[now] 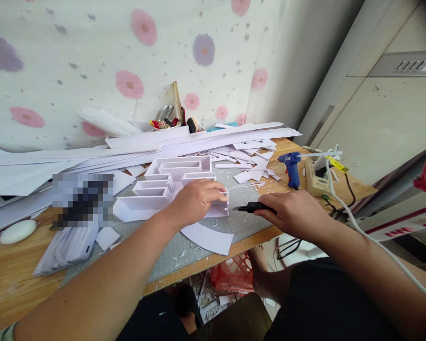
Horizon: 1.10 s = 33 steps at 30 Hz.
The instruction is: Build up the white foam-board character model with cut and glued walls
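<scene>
A white foam-board model [152, 207] with several upright walls and narrow compartments stands on the grey cutting mat [246, 218]. My left hand [199, 199] is closed on the right part of the model, its fingers over the top of a wall. In my right hand [287, 210] is a black utility knife [252, 207], its blade pointing left close to the model's right edge. Blade and wall look slightly apart. A curved white piece [211, 238] lies flat on the mat below my left hand.
Behind the model lie long white strips [199, 140] and scraps [252, 166]. A blue glue gun [291, 169] and a power strip [315, 177] with cables stand at the right. A white oval object [18, 231] and a plastic bag [69, 246] are at the left.
</scene>
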### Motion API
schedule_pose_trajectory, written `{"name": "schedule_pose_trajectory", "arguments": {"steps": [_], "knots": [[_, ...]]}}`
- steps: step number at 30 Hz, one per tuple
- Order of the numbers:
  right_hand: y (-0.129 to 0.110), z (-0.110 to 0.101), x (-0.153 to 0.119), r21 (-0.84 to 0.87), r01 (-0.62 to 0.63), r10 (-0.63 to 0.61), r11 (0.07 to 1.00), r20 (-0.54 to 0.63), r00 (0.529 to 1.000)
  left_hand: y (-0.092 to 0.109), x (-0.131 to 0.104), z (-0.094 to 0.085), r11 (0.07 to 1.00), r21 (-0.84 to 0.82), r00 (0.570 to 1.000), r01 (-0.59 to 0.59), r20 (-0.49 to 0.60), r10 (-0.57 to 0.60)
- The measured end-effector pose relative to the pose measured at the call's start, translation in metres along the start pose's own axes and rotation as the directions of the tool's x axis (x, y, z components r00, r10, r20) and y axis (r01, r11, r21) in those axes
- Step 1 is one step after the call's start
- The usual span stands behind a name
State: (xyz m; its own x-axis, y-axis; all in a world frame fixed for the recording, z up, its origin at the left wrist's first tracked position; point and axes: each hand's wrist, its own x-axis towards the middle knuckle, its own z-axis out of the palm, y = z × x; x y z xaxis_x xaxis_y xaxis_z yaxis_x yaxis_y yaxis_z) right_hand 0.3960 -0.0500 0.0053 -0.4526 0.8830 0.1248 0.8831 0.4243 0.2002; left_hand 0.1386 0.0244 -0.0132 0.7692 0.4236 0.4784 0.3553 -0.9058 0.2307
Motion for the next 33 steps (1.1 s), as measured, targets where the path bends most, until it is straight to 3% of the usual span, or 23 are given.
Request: {"name": "schedule_pose_trajectory", "arguments": {"steps": [15, 28, 33], "knots": [[-0.013, 0.006, 0.006, -0.042, -0.021, 0.019, 0.999, -0.051, 0.999, 0.0, 0.0, 0.001, 1.0, -0.008, 1.0, 0.017, -0.007, -0.017], [-0.017, 0.007, 0.01, -0.059, -0.025, 0.027, 0.998, 0.042, 0.999, 0.0, -0.002, 0.0, 1.0, 0.005, 1.0, 0.021, 0.0, -0.021], [-0.02, 0.013, 0.008, -0.078, 0.044, -0.035, 0.996, 0.113, 0.993, 0.0, -0.001, 0.0, 1.0, 0.001, 1.0, 0.025, 0.002, -0.025]]}}
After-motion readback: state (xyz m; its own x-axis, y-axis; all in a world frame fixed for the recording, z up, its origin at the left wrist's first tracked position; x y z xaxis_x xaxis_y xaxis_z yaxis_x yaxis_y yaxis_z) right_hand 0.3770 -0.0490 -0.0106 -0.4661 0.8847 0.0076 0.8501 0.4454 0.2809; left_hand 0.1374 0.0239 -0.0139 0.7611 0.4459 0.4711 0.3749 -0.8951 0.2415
